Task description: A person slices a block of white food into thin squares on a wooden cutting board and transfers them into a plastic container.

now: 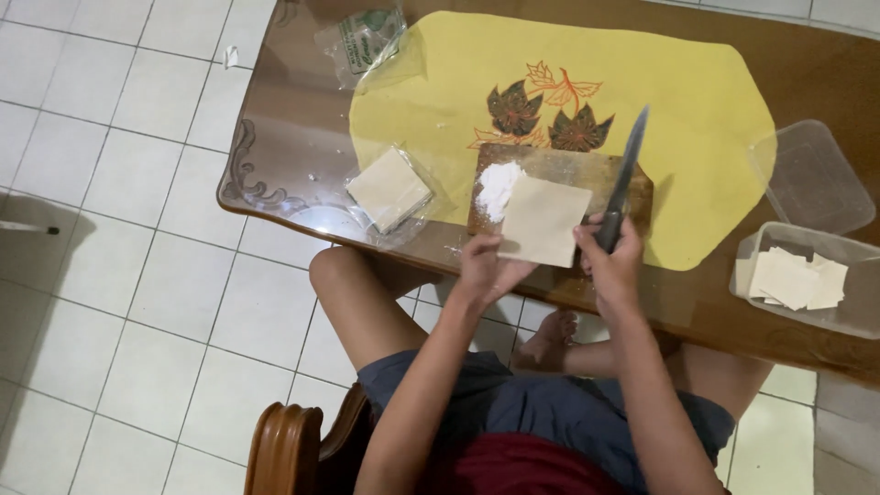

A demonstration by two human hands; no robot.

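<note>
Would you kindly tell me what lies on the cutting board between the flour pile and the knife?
In the head view, a pale square dough sheet lies between the flour pile and the knife.

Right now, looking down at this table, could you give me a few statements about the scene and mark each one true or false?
1. The right hand grips a knife with its blade pointing away from the person. True.
2. The left hand rests on a red bowl. False: it touches the pale square dough sheet on the wooden cutting board.
3. A small heap of white flour lies on the board beside the sheet. True.
4. The clear plastic container at the right is full of water. False: it holds cut pale sheet pieces.
5. A stack of square sheets lies left of the board, in clear wrap. True.
</note>
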